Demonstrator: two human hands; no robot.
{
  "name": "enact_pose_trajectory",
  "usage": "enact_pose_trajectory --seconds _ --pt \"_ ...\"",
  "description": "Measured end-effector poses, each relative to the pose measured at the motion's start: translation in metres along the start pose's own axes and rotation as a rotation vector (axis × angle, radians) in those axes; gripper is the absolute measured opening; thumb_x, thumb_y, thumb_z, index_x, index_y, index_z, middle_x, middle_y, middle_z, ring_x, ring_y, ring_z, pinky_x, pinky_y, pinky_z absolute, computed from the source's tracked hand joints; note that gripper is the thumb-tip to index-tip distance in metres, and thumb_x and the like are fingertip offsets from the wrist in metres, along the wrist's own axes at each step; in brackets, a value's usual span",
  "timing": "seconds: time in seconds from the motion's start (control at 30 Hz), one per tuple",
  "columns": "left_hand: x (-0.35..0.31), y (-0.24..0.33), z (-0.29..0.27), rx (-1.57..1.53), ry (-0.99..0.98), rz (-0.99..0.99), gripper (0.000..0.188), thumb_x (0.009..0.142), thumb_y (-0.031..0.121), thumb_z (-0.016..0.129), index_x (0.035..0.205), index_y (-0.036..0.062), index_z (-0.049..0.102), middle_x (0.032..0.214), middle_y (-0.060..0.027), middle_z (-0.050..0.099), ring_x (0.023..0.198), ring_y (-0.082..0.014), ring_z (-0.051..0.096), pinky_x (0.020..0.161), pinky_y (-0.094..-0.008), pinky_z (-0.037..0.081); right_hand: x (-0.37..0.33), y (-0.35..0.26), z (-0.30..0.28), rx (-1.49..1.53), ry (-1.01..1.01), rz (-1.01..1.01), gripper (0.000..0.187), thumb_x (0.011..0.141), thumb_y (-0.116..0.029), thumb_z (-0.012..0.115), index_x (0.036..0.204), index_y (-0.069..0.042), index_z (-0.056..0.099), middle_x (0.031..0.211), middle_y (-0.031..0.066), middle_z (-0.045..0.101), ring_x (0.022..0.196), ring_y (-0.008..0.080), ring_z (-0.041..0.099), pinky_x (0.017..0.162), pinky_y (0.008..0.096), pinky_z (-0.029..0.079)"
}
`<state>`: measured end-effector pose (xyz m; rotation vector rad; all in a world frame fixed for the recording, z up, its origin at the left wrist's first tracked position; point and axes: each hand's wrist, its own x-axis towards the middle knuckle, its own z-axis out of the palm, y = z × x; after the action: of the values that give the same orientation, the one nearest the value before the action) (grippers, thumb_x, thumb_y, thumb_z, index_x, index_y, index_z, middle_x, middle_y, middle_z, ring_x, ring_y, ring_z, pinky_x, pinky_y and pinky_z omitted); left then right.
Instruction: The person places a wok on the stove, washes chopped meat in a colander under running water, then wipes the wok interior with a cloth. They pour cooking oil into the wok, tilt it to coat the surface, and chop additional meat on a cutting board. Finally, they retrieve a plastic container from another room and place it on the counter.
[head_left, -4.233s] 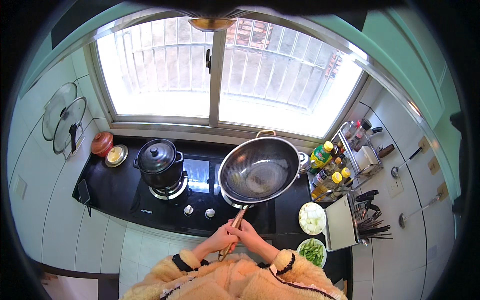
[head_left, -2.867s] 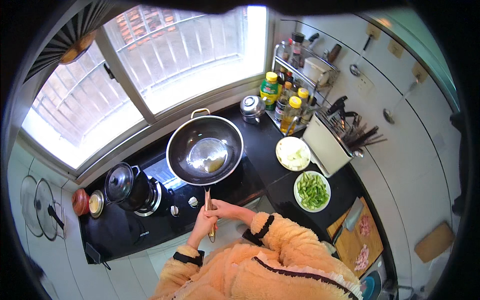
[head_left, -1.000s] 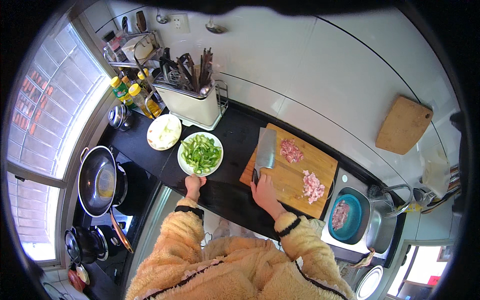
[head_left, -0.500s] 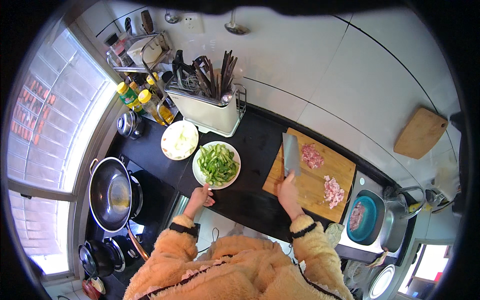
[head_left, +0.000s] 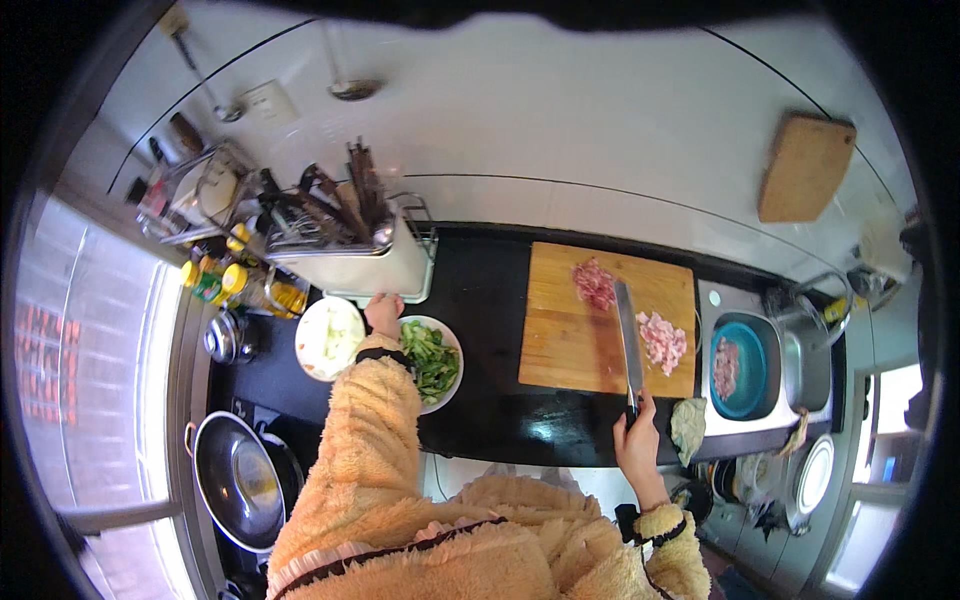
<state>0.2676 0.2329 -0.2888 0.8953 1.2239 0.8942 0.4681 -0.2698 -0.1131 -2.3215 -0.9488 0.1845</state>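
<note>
My right hand (head_left: 637, 440) grips the dark handle of a cleaver (head_left: 630, 340). Its blade is upright over the wooden cutting board (head_left: 556, 345), between a pile of redder chopped meat (head_left: 594, 283) and a pile of paler chopped meat (head_left: 662, 341). My left hand (head_left: 383, 314) reaches far forward to the foot of the cream utensil holder (head_left: 365, 268); its fingers are blurred and partly hidden. Beside that hand stand a plate of pale sliced vegetable (head_left: 330, 338) on the left and a plate of sliced green peppers (head_left: 431, 362) on the right, partly covered by my sleeve.
A wok (head_left: 238, 480) sits on the stove at lower left. Seasoning bottles (head_left: 262, 288) and a small lidded pot (head_left: 231, 336) stand at the back left. On the right, a teal basin (head_left: 742, 372) holding meat is in the sink. A rag (head_left: 688, 428) hangs at the counter edge.
My left hand has gone from the near rim of the pepper plate forward to the utensil holder. My right hand has drawn back toward me, and the cleaver has shifted right across the board.
</note>
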Motion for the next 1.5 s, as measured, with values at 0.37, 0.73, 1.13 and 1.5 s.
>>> enact_pose_trajectory --seconds 0.37,0.73,1.13,1.5 --pt "-0.007 0.002 0.005 0.279 0.001 0.129 0.016 0.076 0.011 0.072 0.067 0.0001 0.064 0.058 -0.0022 0.057 0.046 -0.0088 0.049 0.045 -0.0222 0.041 -0.038 0.014 -0.017 0.023 0.047 0.164 0.054 0.085 -0.010 0.055 0.130 0.003 0.029 0.091 0.0226 0.060 0.075 0.0393 0.062 0.065 0.0439 0.049" --pt "-0.116 0.042 0.032 0.207 -0.316 -0.214 0.019 0.078 0.015 0.074 0.072 -0.0002 0.064 0.068 -0.0026 0.061 0.057 -0.0069 0.054 0.049 -0.0194 0.042 -0.030 0.013 -0.030 0.135 -0.010 0.115 0.060 0.084 -0.011 0.059 0.134 0.000 0.028 0.095 0.0219 0.060 0.080 0.0400 0.062 0.066 0.0423 0.050" --pt "-0.316 -0.089 0.186 -0.172 -0.299 -0.581 0.021 0.083 0.017 0.069 0.090 -0.0015 0.062 0.081 -0.0071 0.064 0.068 -0.0123 0.062 0.061 -0.0221 0.052 0.000 0.021 -0.019 0.173 0.061 0.116 0.034 0.086 -0.018 0.060 0.117 -0.006 0.058 0.068 0.0200 0.061 0.054 0.0320 0.059 0.050 0.0374 0.046" --pt "-0.333 -0.094 0.190 0.763 -0.533 0.015 0.030 0.083 0.024 0.065 0.076 -0.0043 0.058 0.062 -0.0181 0.061 0.061 -0.0278 0.065 0.057 -0.0380 0.052 0.007 0.050 0.014 -0.078 -0.146 0.100 0.020 0.090 -0.023 0.052 0.080 -0.005 0.050 0.060 0.0208 0.058 0.057 0.0409 0.059 0.051 0.0500 0.047"
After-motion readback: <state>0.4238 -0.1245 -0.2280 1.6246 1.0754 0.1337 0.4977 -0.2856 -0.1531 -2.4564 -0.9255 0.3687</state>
